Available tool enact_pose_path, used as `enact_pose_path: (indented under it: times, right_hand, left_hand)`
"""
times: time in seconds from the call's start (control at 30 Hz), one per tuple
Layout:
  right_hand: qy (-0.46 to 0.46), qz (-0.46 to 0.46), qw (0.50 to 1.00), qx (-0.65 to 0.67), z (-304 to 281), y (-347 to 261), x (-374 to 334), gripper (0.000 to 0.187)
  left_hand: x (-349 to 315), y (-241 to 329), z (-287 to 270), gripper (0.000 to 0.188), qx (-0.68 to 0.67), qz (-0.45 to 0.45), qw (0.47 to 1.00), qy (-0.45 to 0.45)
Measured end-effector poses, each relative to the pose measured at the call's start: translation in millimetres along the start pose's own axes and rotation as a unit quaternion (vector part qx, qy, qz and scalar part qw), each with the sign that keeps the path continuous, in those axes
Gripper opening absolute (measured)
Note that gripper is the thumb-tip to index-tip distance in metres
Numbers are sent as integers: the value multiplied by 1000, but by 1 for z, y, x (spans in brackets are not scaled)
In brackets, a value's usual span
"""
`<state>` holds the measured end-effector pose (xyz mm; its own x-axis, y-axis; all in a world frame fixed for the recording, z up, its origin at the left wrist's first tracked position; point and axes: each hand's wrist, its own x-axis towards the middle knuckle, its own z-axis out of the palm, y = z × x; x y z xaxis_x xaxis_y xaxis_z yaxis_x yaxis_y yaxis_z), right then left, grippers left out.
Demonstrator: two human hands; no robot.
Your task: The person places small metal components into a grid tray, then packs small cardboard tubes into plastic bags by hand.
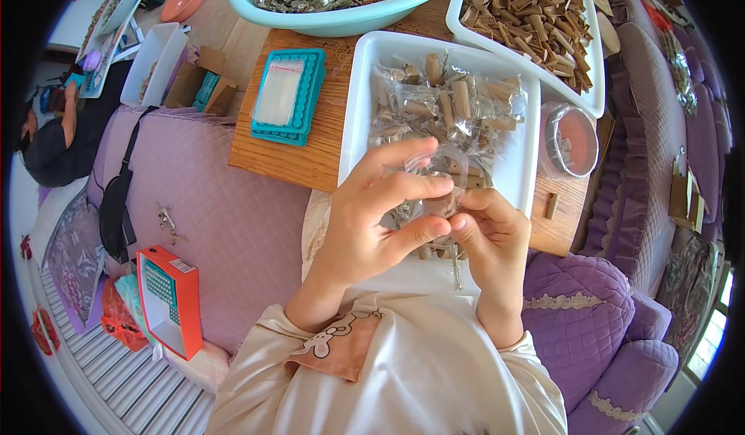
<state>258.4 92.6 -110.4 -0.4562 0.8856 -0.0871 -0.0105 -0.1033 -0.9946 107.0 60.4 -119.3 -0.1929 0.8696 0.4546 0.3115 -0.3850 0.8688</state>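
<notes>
Over the near part of a white tray, both hands are at a small clear plastic bag with a brown tube-like piece visible in its lower part. My left hand curls around the bag's left side, its thumb and forefinger bent toward it. Thumb and forefinger of my right hand pinch the bag's lower right side. Behind the hands, the tray holds many filled clear bags with brown tubes and dry grey-green sprigs. A loose sprig hangs or lies below my fingers; which, I cannot tell.
A teal tray with a stack of flat clear bags sits left on the wooden table. Beyond are a pale-blue basin of sprigs and a white bin of brown tubes. A clear round tub stands right. Another person sits far left.
</notes>
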Motion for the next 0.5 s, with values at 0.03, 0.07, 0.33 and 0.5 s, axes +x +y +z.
enact_pose_path:
  times: [0.03,0.07,0.33,0.5]
  right_hand:
    - [8,7,1000,-2,1,1,0,16]
    - [8,7,1000,-1,2,0,-1,16]
    - [-6,18,996,83,3,3,1,22]
    - [-61,41,986,150,9,0,8,33]
  left_hand:
    - [0,2,-1,31,-8,-18,1000,7]
    - [0,2,-1,28,-16,-37,999,15]
    - [1,5,-8,25,-7,-38,999,-16]
    - [-5,10,-3,33,36,-52,998,-19]
